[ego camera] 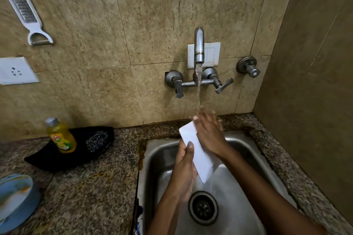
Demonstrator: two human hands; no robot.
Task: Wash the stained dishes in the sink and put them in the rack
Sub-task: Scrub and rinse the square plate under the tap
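A white rectangular dish (198,150) is held tilted on edge over the steel sink (248,150). My left hand (184,170) grips its near left edge, thumb laid across the white face. Across the dish's far side lies my right hand (209,129), its fingers reaching up into the water stream. Water runs from the wall tap (199,47) onto those fingers. Stained light-blue dishes (15,198) are stacked on the counter at the far left edge.
A yellow dish-soap bottle (61,135) and a steel scrubber (96,140) sit in a black tray (57,160) on the granite counter (91,187). The sink drain (202,208) lies below my hands. A white grater (24,11) hangs on the wall. A side wall stands at the right.
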